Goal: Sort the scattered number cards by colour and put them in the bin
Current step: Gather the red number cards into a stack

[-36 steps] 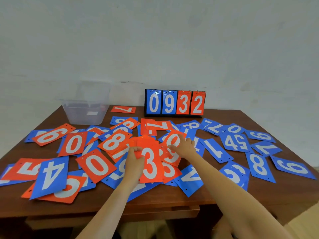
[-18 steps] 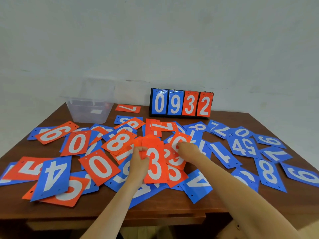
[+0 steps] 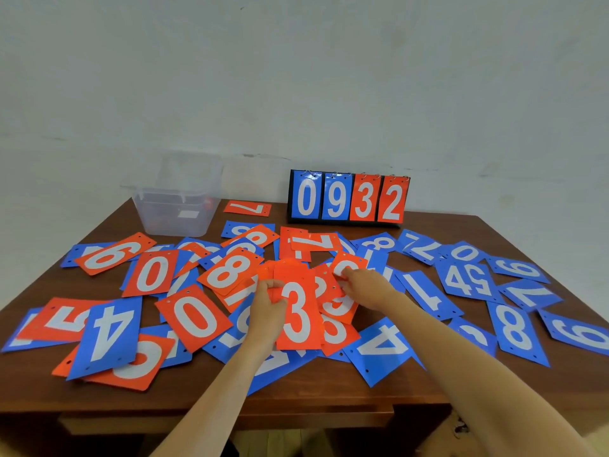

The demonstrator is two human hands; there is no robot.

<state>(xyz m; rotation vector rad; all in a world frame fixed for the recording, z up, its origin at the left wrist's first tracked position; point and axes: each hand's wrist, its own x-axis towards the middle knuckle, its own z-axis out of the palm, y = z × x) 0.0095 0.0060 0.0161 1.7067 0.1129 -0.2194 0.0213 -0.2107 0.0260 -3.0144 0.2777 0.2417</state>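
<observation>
A dark brown wooden table (image 3: 428, 390) fills the near view, with two bare forearms reaching over its near edge. Flat plastic number cards, orange and blue, lie scattered and overlapping across it. Near left, a blue card showing 4 (image 3: 108, 334) overlaps orange ones; the right side is mostly blue cards (image 3: 514, 328).

At the middle, the left hand (image 3: 267, 311) grips a fanned stack of orange number cards (image 3: 298, 311) with a white 3 on top, thumb on the face and fingers curled behind. Just right of it, the right hand (image 3: 365, 288) reaches to a loose orange card (image 3: 349, 263), its fingertips on the card's near part. Whether they pinch it or only press it, I cannot tell.

To do this well, the card likely needs sliding until one edge lifts, since thin slick cards hug the table. Then it should go squarely onto the stack, leaving the blue cards beneath behind.

At the far left stands the clear plastic bin (image 3: 171, 222), well apart from the hands. Far centre stands a black flip scoreboard (image 3: 349, 199) reading 0932.

The digit under the right hand is covered. How many cards are in the stack is unclear. The bin's contents are blurred. Many cards are half buried, and one at the right edge is cut off.
</observation>
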